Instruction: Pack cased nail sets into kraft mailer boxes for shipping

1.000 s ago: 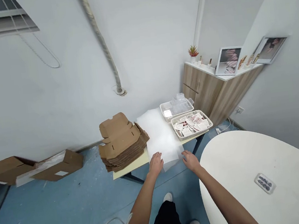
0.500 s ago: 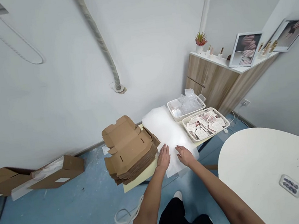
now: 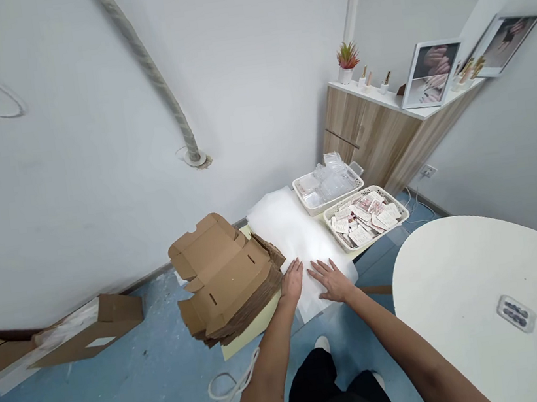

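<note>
Here we are at the small table, and both hands are down on the white foam sheet [image 3: 294,244], which lies lengthwise at 12 o'clock from them, its near end poking out past the table's edge! The left hand [image 3: 292,282] is open, palm down, fingers lightly apart, on the sheet's left edge. The right hand [image 3: 331,281] is flat too, fingers spread wide on the foam, just beside the left. Neither one has closed on anything; they're simply pressing on the sheet.

At 10 o'clock, touching the sheet's side, sits a tall stack of flattened cardboard boxes [image 3: 224,279] on the pale yellow table top [image 3: 250,327]. Over at 1 o'clock there's a white basket of clear plastic bags [image 3: 328,183], and right next to it, nearer the hands, a second basket packed with printed cards [image 3: 364,218].

Out at 3 o'clock stands a round white table [image 3: 467,280] with a small gray panel [image 3: 515,313] on it. A wooden cabinet [image 3: 369,135] holds the far corner at 1 o'clock, with framed pictures [image 3: 430,74] and a little potted plant [image 3: 347,55] on top. Down on the blue floor at 9 o'clock, more cardboard boxes [image 3: 87,330] lie against the wall!
</note>
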A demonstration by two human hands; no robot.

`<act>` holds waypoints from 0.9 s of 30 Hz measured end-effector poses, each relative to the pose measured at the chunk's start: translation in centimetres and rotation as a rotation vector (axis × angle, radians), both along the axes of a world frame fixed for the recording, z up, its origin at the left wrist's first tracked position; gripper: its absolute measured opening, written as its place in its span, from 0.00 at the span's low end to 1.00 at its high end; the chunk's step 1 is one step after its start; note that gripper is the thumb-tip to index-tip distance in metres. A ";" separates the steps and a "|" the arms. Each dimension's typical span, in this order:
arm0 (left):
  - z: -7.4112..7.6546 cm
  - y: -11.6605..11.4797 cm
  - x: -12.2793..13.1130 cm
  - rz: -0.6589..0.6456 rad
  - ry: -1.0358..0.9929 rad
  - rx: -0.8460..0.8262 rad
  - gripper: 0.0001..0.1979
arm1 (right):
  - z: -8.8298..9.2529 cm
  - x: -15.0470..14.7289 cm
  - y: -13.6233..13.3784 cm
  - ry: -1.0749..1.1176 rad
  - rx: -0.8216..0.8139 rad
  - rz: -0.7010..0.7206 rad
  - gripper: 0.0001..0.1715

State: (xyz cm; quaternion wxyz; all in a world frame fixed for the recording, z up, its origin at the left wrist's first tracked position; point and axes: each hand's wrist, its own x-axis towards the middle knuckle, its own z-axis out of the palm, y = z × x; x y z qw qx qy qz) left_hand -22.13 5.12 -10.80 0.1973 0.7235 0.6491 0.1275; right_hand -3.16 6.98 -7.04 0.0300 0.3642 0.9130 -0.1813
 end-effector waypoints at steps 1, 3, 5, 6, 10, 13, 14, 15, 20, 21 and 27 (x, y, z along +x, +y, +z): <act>0.1 0.0 0.1 -0.005 0.000 0.002 0.23 | -0.1 -0.2 -0.2 -0.013 0.015 0.020 0.44; 0.4 -0.2 0.3 -0.013 -0.007 0.006 0.22 | -0.2 -0.5 -0.5 -0.029 0.048 0.018 0.34; 0.9 -0.6 0.4 -0.021 -0.015 -0.015 0.23 | -0.3 -0.9 -0.5 -0.024 0.069 0.001 0.25; 1.1 -0.7 0.4 -0.028 -0.019 -0.039 0.24 | -0.3 -1.0 -0.4 -0.017 0.069 -0.002 0.23; 2.2 -1.4 -0.2 -0.097 -0.054 -0.180 0.30 | 0.3 -1.3 0.2 0.011 0.001 -0.002 0.17; 2.7 -1.5 -0.9 -0.138 -0.098 -0.268 0.37 | 1.2 -1.5 0.6 0.046 -0.069 -0.069 0.14; 2.7 -1.4 -1.2 -0.142 -0.119 -0.282 0.37 | 1.5 -1.5 0.7 0.052 -0.089 -0.097 0.13; 2.7 -1.3 -1.5 -0.141 -0.144 -0.289 0.36 | 1.8 -1.5 0.7 0.052 -0.107 -0.120 0.12; 2.2 -0.9 -2.4 -0.101 -0.269 -0.307 0.26 | 2.9 -1.5 0.9 0.042 -0.147 -0.160 0.06; 2.2 -0.8 -2.5 -0.099 -0.282 -0.305 0.24 | 3.1 -1.4 0.9 0.045 -0.151 -0.163 0.06; 3.1 -0.7 -2.1 -0.019 -0.254 -0.134 0.15 | 5.2 -0.8 1.5 0.104 -0.113 -0.227 0.08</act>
